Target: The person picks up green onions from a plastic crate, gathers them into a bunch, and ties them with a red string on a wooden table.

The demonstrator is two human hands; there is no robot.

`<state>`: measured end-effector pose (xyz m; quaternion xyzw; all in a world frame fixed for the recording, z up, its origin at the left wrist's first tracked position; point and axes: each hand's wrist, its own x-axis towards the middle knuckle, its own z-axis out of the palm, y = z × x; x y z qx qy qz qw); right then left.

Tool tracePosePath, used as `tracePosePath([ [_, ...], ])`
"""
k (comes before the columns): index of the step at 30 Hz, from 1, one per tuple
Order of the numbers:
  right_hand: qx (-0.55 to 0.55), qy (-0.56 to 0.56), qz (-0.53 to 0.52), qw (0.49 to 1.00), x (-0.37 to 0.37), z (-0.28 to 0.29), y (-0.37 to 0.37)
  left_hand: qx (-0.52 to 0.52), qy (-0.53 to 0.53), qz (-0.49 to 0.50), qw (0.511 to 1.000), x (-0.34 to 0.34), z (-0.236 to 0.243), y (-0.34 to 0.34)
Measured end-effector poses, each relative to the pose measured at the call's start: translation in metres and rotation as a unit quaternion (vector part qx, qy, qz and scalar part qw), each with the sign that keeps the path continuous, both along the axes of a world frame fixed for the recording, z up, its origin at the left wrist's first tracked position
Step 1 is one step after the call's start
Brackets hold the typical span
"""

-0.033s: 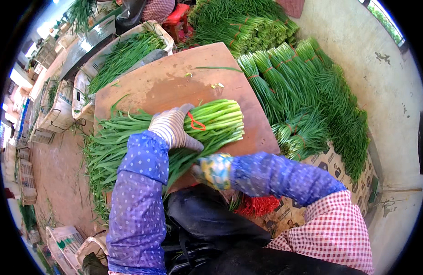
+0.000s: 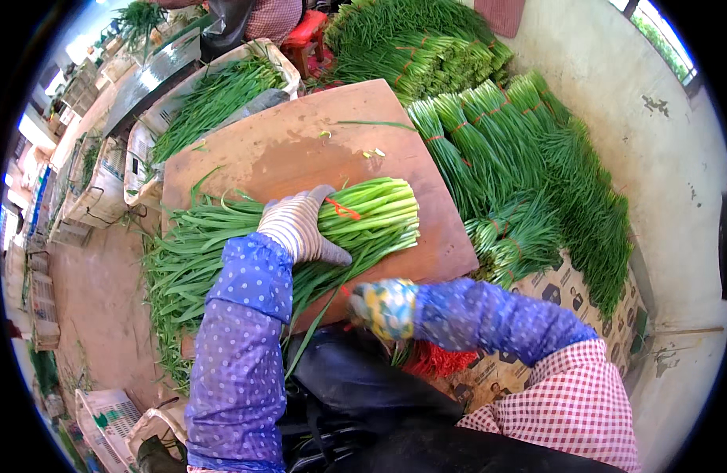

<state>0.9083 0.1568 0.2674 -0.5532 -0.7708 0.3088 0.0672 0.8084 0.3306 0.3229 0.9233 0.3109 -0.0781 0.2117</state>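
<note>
In the head view, the left hand (image 2: 304,229), in a striped grey and white glove, lies flat with the fingers spread a little on top of a large bunch of green chives (image 2: 300,236). The palm is pressing down on the bunch near its cut ends. The bunch lies across a brown wooden board (image 2: 300,142), with the pale ends pointing to the right and the long leaves hanging over the left edge of the board. A thin red band (image 2: 344,209) rests on the bunch just beside the left fingers.

The right hand (image 2: 385,307), in a glove with yellow and blue pattern, is at the near edge of the board, below the bunch. It is curled, but what it holds I cannot tell, because the fingers are hidden. Just under it there is a heap of red bands (image 2: 434,359).

To the right of the board, many tied bundles of chives (image 2: 521,173) are stacked on flattened cardboard (image 2: 561,288). Behind the board, a white crate (image 2: 147,134) holds loose chives
</note>
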Motion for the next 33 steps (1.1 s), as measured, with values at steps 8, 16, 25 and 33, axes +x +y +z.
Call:
tracePosePath([
  [8,0.075,0.223,-0.154,0.96,-0.006,-0.043,-0.108,-0.002,0.002,0.016,1.0,-0.003,0.006,-0.004],
  [16,0.104,0.205,0.002,0.973,0.003,0.057,-0.037,-0.02,0.018,0.011,1.0,-0.004,0.013,0.0],
  [25,-0.045,0.341,-0.371,0.862,0.047,0.067,0.089,-0.011,0.017,0.031,0.999,-0.008,0.012,-0.003],
  [33,-0.014,-0.164,-0.153,0.974,0.036,0.097,0.125,-0.042,0.006,0.038,0.998,-0.019,0.012,0.001],
])
